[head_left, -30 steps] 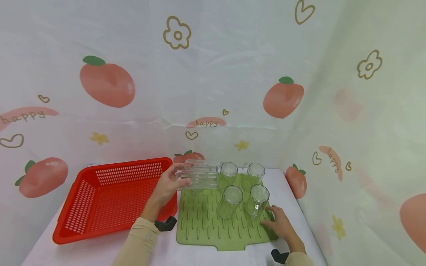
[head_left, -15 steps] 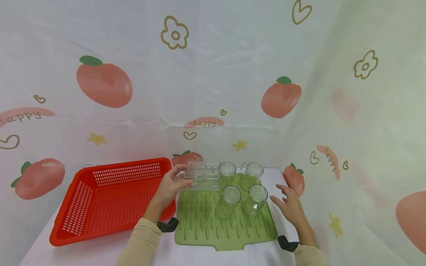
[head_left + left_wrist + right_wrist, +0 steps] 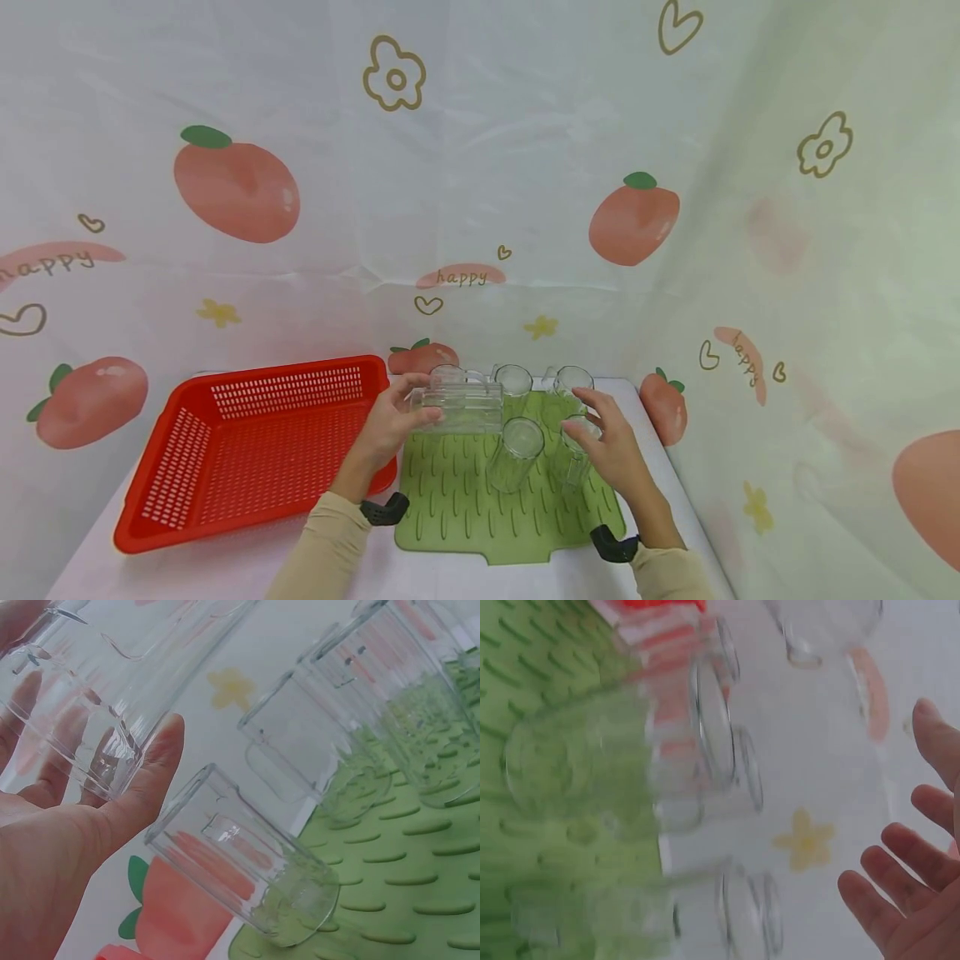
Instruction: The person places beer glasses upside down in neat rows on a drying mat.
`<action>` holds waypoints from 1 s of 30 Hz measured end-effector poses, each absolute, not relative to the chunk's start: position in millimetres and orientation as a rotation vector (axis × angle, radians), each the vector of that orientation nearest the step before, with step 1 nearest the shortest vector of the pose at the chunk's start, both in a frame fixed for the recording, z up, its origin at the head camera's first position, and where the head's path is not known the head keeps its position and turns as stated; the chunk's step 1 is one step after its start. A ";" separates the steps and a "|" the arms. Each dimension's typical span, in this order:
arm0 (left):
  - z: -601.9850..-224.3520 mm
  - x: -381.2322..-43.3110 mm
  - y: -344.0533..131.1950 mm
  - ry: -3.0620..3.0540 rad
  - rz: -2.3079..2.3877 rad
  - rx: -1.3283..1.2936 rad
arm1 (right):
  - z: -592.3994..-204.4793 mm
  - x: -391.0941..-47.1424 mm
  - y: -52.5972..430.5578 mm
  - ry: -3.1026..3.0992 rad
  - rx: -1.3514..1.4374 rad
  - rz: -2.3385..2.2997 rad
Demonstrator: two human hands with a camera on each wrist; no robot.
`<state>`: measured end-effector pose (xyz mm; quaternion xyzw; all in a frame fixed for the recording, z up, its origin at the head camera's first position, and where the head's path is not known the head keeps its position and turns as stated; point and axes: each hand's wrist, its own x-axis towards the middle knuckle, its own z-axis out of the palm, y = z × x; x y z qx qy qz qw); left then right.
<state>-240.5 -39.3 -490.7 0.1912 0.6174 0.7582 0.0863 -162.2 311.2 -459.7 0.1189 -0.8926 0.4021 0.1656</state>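
My left hand [image 3: 393,417] grips a clear glass mug [image 3: 468,410], which lies sideways in the air above the back left of a green ridged mat [image 3: 450,508]. In the left wrist view, thumb and fingers wrap one end of that mug [image 3: 90,697]. Several more glass mugs stand on the mat, among them a front middle mug [image 3: 516,457] and a front right mug [image 3: 573,467]. My right hand [image 3: 611,437] hovers over the front right mug and partly hides it. The right wrist view shows its fingers [image 3: 874,907] spread, holding nothing, apart from the blurred mugs [image 3: 622,742].
A red perforated plastic basket [image 3: 255,467] stands left of the mat on the white table. Back mugs [image 3: 513,383] stand close together along the mat's far edge. A printed cloth [image 3: 480,167] hangs behind and to the right.
My right hand rose from beside the front right mug, swung out to the right, then came inward over that mug. The held mug shifted slightly right and is still sideways in my left hand.
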 end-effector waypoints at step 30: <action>-498.5 -234.1 -26.4 1.694 2.256 0.701 | -466.3 -171.9 228.2 -2.419 0.673 1.378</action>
